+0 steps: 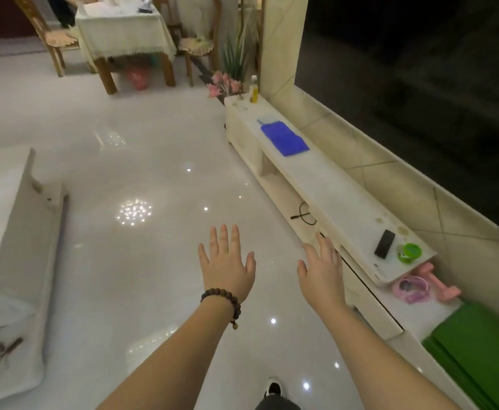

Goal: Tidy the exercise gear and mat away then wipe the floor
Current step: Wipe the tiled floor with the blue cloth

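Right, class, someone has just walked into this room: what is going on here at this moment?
A person stands on the glossy floor with the left hand and right hand held out open, holding nothing. The green mat lies folded on the low cabinet's lower part, with pink dumbbells and a pink ring-shaped item beside it. A blue cloth lies farther along the cabinet top, untouched. So the gear looks put away, and wiping has not begun.

Green mat (476, 347) folded flat beside pink dumbbell (443, 287), lower cabinet ledge.
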`<state>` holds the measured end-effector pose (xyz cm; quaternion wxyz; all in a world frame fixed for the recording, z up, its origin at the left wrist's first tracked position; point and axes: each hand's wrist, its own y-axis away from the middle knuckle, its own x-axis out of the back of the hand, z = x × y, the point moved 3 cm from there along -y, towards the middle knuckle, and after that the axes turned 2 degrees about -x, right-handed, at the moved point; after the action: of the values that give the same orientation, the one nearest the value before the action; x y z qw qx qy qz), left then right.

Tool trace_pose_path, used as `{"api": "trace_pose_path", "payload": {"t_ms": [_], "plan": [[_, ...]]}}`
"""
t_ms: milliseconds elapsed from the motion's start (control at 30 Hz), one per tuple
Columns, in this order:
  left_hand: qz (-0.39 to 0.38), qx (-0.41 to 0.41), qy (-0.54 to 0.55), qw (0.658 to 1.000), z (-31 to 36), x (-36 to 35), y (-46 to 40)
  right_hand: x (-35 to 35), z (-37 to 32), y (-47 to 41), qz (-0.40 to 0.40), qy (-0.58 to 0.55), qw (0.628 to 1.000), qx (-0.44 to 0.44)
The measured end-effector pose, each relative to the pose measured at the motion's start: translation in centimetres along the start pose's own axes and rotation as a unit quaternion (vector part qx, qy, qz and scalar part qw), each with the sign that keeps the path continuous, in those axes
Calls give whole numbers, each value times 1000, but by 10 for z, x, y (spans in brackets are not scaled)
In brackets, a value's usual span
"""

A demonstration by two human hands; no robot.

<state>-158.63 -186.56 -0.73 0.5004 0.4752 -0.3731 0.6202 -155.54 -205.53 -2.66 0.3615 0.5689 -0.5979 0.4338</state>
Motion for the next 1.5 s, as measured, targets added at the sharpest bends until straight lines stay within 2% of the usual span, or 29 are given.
{"api": "trace_pose_path", "payload": {"t_ms": [267,600,800,1000,1333,1500], "plan": [[11,49,-11,999,29,4,-124,-12,-3,-146,-25,-9,999,41],[5,74,-4,997,-3,-15,-297,-75,-47,-317,-61,2,995,78],[-15,64,-3,998,-37,-19,-448,-113,-93,-458,-72,10,995,67],[-28,22,-29,999,-48,-2,-585,-119,-133,-583,-56,12,998,39],[-103,-30,-33,994,-18,-39,-743,-162,-100,-702,-77,15,996,-41],[-129,-46,-58,989,5,-71,-831,-195,-69,-793,-83,12,995,-63]]}}
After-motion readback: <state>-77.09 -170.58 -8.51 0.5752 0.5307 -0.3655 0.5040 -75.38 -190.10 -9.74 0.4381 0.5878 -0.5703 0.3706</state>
